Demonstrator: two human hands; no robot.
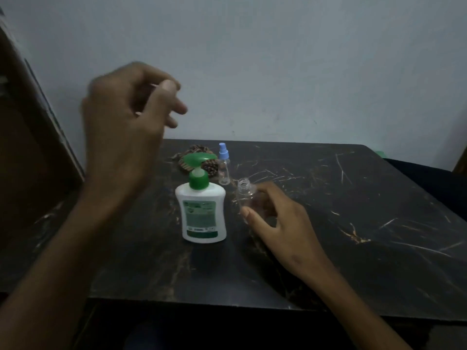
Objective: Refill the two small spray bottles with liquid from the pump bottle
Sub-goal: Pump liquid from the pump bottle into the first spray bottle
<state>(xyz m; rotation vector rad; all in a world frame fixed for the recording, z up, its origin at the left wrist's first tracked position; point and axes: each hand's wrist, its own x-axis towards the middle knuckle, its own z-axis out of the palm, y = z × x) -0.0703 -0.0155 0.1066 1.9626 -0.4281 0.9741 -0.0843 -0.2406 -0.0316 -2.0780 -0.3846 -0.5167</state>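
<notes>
A white pump bottle [204, 215] with a green pump head stands on the dark table [328, 223]. Just right of it, my right hand [275, 223] grips a clear small spray bottle [244, 192]; its cap is off, its open neck tilts toward the pump bottle. The second small spray bottle [224, 165], with a blue spray cap on, stands upright behind them. My left hand [126, 127] is raised above and left of the pump, blurred. Its thumb and fingers pinch a small pale piece, apparently the removed spray cap [152, 85], mostly hidden.
A patterned cloth item [199, 162] lies behind the pump bottle near the table's far edge. A brown wooden panel [32, 147] stands at the left. The wall is close behind the table.
</notes>
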